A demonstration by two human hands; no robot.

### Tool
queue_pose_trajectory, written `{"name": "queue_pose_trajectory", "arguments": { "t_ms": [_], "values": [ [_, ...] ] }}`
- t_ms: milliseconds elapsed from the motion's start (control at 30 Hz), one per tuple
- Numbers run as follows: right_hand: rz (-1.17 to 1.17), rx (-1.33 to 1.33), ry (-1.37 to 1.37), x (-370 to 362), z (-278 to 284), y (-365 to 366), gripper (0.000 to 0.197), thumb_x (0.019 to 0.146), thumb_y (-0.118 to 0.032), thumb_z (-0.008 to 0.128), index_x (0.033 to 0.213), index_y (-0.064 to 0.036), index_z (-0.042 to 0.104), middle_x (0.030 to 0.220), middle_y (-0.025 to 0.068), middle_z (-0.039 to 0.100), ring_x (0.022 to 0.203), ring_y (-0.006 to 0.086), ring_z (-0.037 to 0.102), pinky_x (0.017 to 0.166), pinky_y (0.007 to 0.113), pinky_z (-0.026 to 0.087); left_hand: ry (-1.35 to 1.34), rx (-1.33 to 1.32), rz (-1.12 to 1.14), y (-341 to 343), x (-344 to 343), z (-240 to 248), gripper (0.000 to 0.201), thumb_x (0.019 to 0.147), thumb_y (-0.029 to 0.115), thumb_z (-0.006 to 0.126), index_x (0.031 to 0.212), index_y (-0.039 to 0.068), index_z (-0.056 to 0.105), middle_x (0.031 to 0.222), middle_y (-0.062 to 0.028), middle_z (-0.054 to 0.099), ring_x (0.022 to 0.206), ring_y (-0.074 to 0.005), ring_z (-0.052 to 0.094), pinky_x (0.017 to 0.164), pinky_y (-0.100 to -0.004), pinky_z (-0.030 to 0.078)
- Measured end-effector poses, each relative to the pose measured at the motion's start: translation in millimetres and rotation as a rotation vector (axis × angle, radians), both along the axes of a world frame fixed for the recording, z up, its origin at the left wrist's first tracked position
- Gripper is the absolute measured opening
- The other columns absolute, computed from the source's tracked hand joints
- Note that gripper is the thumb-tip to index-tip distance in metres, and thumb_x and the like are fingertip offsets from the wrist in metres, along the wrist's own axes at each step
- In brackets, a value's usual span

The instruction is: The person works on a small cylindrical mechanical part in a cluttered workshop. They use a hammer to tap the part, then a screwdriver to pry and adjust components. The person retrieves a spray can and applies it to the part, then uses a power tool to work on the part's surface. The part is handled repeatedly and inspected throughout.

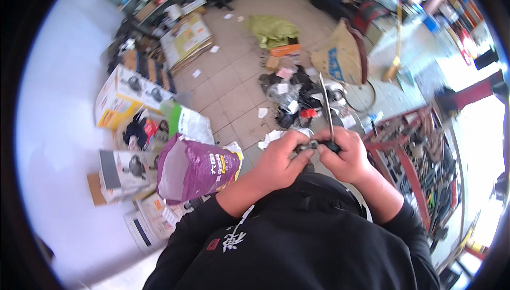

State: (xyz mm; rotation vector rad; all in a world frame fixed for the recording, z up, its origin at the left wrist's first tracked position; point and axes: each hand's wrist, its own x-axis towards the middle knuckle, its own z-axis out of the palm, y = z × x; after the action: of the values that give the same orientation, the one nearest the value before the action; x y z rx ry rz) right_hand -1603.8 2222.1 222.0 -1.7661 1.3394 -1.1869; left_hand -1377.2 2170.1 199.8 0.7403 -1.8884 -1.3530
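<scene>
My left hand (284, 160) and my right hand (346, 156) are close together in front of my black top. Between the left thumb and fingers is a small dark metal part (306, 147), its kind too small to make out. My right hand is closed on a screwdriver (326, 110), with the dark handle partly hidden by the fingers. Its long thin shaft points up and away from me. The right thumb is beside the metal part; I cannot tell if it touches it.
Plastic bags and scraps (289, 96) litter the tiled floor ahead. A purple sack (194, 167) and cardboard boxes (130, 96) stand on the left. On the right is a red metal rack (406, 173) heaped with tools. A beige sack (337, 53) and a broom (396, 59) are farther off.
</scene>
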Motion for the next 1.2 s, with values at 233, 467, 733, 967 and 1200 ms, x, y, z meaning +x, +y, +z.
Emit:
{"name": "queue_pose_trajectory", "arguments": {
  "t_ms": [233,467,733,967,1200],
  "values": [
    [-0.136,0.635,0.050,-4,-97,4,0.026,0.101,-0.014,0.073,0.120,0.0031,0.074,0.081,0.0078,0.073,0.060,0.0139,0.067,0.058,0.033,0.053,-0.204,0.429,0.633,-13,124,-118,0.031,0.110,0.021,0.070,0.128,-0.004,0.063,0.099,-0.0159,0.076,0.082,-0.0222,0.081,0.074,-0.0382,0.062],
    [-0.161,0.949,0.048,6,-184,27,0.028,0.098,-0.013,0.071,0.122,0.0012,0.075,0.081,0.0079,0.075,0.057,0.0147,0.068,0.052,0.033,0.055,-0.315,0.583,1.369,9,395,-205,0.026,0.101,0.015,0.075,0.120,-0.003,0.073,0.094,-0.0120,0.076,0.081,-0.0185,0.075,0.070,-0.0383,0.058],
    [-0.050,0.692,0.374,52,-226,32,0.030,0.095,-0.022,0.077,0.117,-0.0017,0.079,0.091,0.0182,0.081,0.082,0.0300,0.081,0.080,0.042,0.064,-0.896,0.376,1.310,-13,505,-251,0.038,0.096,0.017,0.074,0.128,-0.004,0.072,0.121,-0.0269,0.078,0.119,-0.0451,0.075,0.103,-0.0506,0.057],
    [-0.064,0.889,0.412,76,-223,54,0.038,0.090,-0.026,0.076,0.121,-0.0030,0.077,0.108,0.0242,0.081,0.104,0.0434,0.079,0.094,0.052,0.062,-1.151,0.277,0.705,-34,467,-284,0.053,0.098,0.026,0.074,0.146,0.005,0.066,0.145,-0.0264,0.071,0.137,-0.0453,0.067,0.116,-0.0542,0.052],
    [-0.294,1.157,0.545,65,-220,156,0.033,0.089,-0.023,0.071,0.117,-0.0066,0.075,0.118,0.0226,0.080,0.118,0.0439,0.075,0.100,0.054,0.060,-1.023,0.197,-0.010,-110,310,-266,0.053,0.094,0.025,0.079,0.141,0.004,0.067,0.102,-0.0183,0.082,0.105,-0.0384,0.079,0.096,-0.0526,0.060]
  ]
}}
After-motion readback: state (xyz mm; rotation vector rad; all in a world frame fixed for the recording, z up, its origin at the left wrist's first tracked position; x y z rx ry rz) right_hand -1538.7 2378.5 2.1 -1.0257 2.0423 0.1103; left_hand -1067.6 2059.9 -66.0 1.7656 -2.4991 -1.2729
